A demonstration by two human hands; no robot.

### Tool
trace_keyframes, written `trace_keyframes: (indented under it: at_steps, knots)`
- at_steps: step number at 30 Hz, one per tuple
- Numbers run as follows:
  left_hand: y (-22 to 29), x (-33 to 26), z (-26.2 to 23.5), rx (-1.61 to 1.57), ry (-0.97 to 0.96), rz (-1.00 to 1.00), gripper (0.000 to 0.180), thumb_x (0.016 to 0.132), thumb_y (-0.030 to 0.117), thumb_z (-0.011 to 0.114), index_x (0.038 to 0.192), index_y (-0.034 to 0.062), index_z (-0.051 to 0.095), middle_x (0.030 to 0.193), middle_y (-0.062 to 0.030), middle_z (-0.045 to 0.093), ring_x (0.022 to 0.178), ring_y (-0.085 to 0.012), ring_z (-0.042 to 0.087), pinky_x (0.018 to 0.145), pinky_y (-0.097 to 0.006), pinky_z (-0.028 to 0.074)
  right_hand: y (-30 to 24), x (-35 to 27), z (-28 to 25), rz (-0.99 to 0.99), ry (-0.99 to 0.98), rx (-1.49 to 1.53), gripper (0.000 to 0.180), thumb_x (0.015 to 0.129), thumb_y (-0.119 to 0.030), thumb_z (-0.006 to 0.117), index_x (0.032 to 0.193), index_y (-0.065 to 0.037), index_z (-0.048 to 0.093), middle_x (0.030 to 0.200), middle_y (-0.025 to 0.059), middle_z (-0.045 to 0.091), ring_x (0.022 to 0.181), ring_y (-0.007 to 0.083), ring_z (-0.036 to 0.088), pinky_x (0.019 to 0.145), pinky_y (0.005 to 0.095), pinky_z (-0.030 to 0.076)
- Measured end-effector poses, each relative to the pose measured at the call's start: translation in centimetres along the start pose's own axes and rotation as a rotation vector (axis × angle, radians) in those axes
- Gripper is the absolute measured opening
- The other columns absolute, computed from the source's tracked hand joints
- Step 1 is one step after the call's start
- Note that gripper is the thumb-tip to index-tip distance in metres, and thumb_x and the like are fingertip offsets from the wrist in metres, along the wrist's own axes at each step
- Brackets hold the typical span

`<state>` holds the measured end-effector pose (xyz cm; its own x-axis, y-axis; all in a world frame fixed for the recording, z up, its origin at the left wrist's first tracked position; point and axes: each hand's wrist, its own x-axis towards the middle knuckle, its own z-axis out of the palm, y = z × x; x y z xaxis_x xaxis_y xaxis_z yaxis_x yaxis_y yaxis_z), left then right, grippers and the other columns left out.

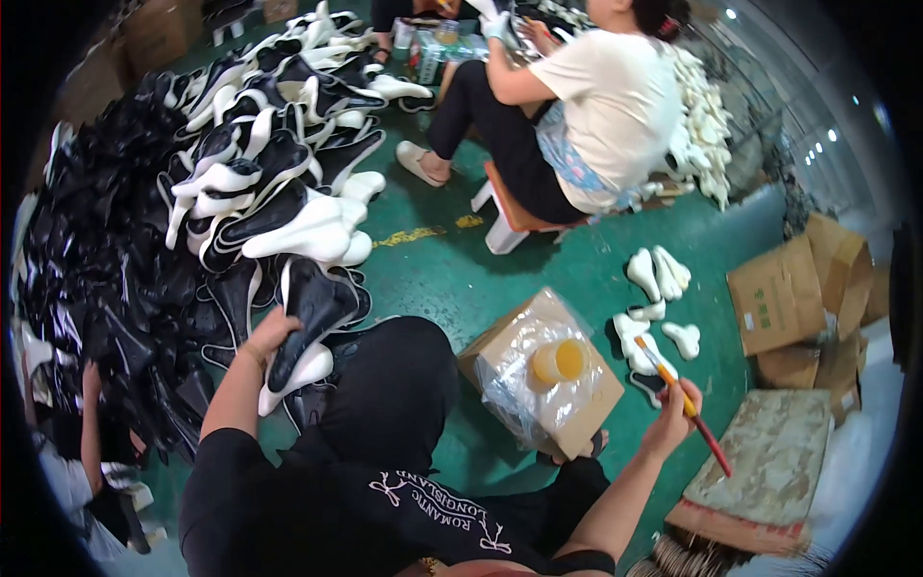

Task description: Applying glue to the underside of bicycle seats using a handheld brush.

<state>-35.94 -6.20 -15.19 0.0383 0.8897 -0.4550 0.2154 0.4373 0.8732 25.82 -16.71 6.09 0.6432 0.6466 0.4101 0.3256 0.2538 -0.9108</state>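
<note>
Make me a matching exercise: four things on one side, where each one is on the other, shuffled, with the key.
1. Paintbrush
2. Cup
3. Stool
4. Left hand

A. under the seated co-worker
B. on the plastic-covered box
C. on a black saddle-shaped piece
D. in the right hand

Pairs: 1-D; 2-B; 3-A; 4-C

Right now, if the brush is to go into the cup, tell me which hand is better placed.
Probably the right hand: it already holds the brush, near the cup. The left hand is farther off, beyond the knee, at a black saddle-shaped piece.
</note>
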Motion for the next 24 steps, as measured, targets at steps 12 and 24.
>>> trace_keyframes:
  at_steps: [12,24]
  knots:
    - [30.8,-4.0,17.5,-0.583,-0.639,0.637,0.068,0.085,0.033,0.059,0.136,-0.0064,0.036,0.133,-0.0224,0.047,0.114,-0.0288,0.056,0.099,-0.038,0.045,4.5,-1.4,-1.5,0.118,-0.159,-0.059,0.013,0.084,-0.005,0.066,0.096,0.000,0.063,0.088,0.0061,0.063,0.080,0.0127,0.061,0.073,0.0253,0.050]
    - [23.0,-3.1,28.0,-0.317,-1.022,-0.474,0.064,0.081,0.041,0.057,0.121,-0.0093,0.050,0.091,-0.0242,0.066,0.069,-0.0285,0.067,0.063,-0.032,0.057,9.5,-3.0,1.2,0.158,-0.361,-0.357,0.017,0.081,-0.016,0.068,0.091,-0.002,0.067,0.082,0.0067,0.065,0.071,0.0124,0.060,0.064,0.0261,0.048]
